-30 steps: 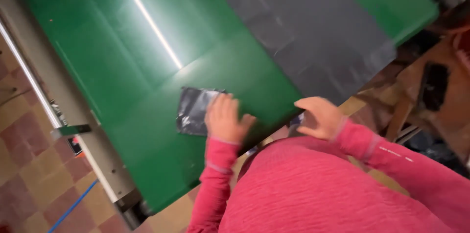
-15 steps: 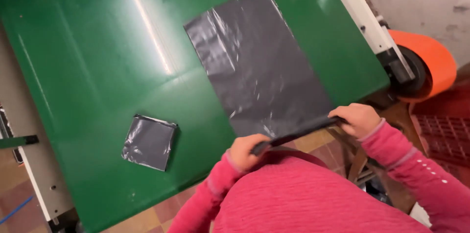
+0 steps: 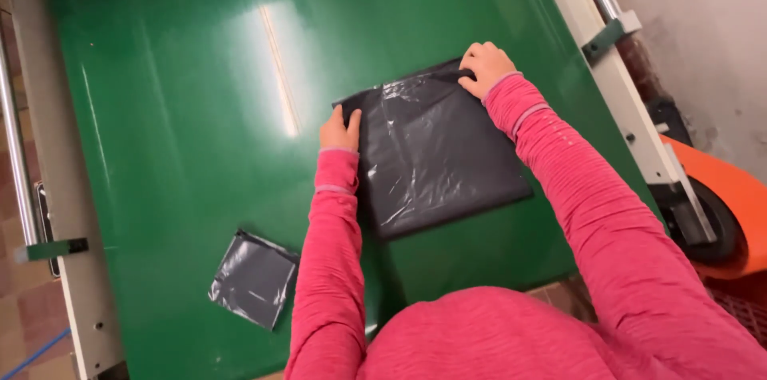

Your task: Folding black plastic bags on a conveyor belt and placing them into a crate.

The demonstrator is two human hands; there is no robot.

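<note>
left hand (image 3: pixel 339 129) flat, right hand (image 3: pixel 484 67) curled
</note>
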